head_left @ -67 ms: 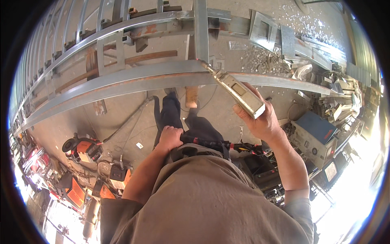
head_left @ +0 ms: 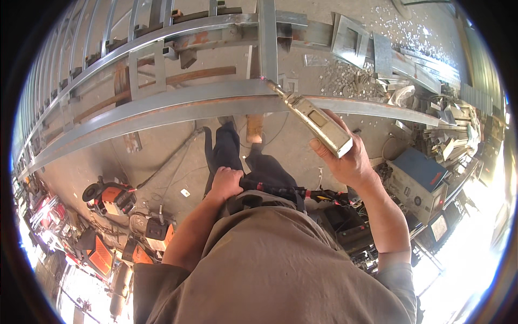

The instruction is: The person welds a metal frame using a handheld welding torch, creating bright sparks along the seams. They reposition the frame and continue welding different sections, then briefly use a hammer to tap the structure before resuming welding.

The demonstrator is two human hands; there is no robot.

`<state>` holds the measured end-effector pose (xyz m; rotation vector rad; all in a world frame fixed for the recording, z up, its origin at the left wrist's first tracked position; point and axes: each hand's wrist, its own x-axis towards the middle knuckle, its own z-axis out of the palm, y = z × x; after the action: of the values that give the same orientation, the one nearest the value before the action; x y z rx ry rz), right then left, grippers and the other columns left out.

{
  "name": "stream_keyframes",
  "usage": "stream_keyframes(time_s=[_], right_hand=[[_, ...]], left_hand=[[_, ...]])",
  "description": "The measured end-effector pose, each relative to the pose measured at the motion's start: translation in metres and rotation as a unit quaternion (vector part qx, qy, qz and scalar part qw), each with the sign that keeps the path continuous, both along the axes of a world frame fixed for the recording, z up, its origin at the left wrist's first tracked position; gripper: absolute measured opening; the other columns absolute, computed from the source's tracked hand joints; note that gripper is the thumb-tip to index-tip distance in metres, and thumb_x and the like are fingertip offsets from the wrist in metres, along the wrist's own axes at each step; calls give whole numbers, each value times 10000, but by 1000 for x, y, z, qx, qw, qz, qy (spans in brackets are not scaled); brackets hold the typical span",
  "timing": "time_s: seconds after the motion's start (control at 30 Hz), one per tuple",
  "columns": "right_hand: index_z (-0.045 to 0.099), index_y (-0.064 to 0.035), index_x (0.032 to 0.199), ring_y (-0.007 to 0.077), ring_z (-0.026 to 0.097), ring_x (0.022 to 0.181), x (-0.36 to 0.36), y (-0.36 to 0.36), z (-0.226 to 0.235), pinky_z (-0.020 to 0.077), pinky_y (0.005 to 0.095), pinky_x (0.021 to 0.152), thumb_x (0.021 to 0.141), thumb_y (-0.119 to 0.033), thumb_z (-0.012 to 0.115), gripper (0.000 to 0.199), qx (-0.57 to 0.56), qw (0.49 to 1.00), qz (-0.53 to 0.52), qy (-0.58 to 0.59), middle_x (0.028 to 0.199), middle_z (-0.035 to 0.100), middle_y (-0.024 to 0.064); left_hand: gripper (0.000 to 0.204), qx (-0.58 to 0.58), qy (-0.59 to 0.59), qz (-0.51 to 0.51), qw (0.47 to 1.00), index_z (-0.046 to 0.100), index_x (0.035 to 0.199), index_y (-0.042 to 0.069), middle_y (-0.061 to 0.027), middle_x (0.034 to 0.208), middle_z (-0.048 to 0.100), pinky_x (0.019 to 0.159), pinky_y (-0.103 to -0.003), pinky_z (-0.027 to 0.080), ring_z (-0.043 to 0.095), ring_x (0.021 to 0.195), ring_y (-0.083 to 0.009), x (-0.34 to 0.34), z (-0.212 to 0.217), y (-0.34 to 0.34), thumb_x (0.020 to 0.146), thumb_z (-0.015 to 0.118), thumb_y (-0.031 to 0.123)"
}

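Note:
My right hand (head_left: 350,154) is closed around a boxy, scuffed metal laser welding gun (head_left: 318,123) with a narrow nozzle. The nozzle tip points to the far left and meets the corner where an upright-running steel tube (head_left: 267,46) joins a long crosswise steel tube (head_left: 205,93). A small pinkish-red glow shows at that corner. Whether the tip touches the metal I cannot tell. At waist height my left hand (head_left: 225,182) is closed on the end of a black cable bundle (head_left: 278,190) with red bands, which runs right across my belt.
The tube frame continues to the left as a row of parallel bars (head_left: 81,43). Flat plates (head_left: 349,40) and scrap offcuts (head_left: 458,132) lie at the far right. A blue-topped machine (head_left: 418,173) stands right; orange-and-black machines (head_left: 111,198) stand left, with a hose (head_left: 172,157) on the floor.
The glow at the nozzle tip looks slightly brighter and pinker. Both hands and the gun hold nearly the same place.

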<state>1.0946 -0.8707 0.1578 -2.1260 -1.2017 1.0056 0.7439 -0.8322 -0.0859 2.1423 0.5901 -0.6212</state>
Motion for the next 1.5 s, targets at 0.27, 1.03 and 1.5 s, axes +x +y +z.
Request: stream_keyframes(time_s=[0.27,1.03,1.5], right_hand=[[493,-116,1524,362,747,1045,0,2,5,580,426,883,992,-402,734,650,-32,999,7,-3,1117,755,176],[491,-65,1527,267,738,1078,1,-6,3,560,393,933,1003,-350,747,650,-18,1000,8,0,1147,756,170],[476,-75,1554,201,709,1062,2,-11,6,544,368,949,1004,-380,744,684,-48,998,-8,27,1147,753,128]], left_hand=[[400,-2,12,2,1000,769,1032,130,-108,978,776,1001,-444,472,709,1030,-296,2,2,-1,659,788,271],[365,13,-12,18,1000,746,959,136,-106,938,768,955,-454,489,713,970,-321,3,-7,-8,642,816,302],[489,-12,33,-7,999,770,1134,162,-96,1036,785,1015,-428,467,705,1064,-290,11,4,-1,669,837,297]])
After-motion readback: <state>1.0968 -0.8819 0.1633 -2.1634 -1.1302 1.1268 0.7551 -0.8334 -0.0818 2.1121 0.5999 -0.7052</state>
